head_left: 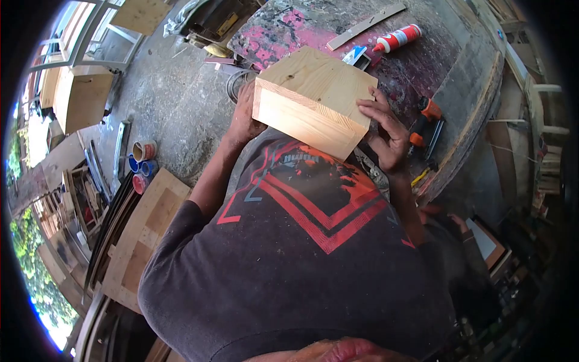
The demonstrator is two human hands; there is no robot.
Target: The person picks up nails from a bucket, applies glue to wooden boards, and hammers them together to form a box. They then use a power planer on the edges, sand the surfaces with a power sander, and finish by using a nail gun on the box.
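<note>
A pale wooden box-like piece (319,81) is held up in front of my chest, tilted, with one broad face and one long side showing. My left hand (245,114) grips its left end, with most of the fingers hidden behind the wood. At the right end my right hand (386,130) holds the edge, fingertips resting on the upper face. Just beyond the piece, a red and white glue bottle (398,38), a blue and white object (356,55) and a flat wooden strip (367,26) lie on the paint-stained table (265,36).
An orange and black tool (427,127) lies on the table at the right. Tins and blue cups (143,151) stand at the left, near leaning wooden boards (145,235). Part of another person (461,226) shows at the lower right.
</note>
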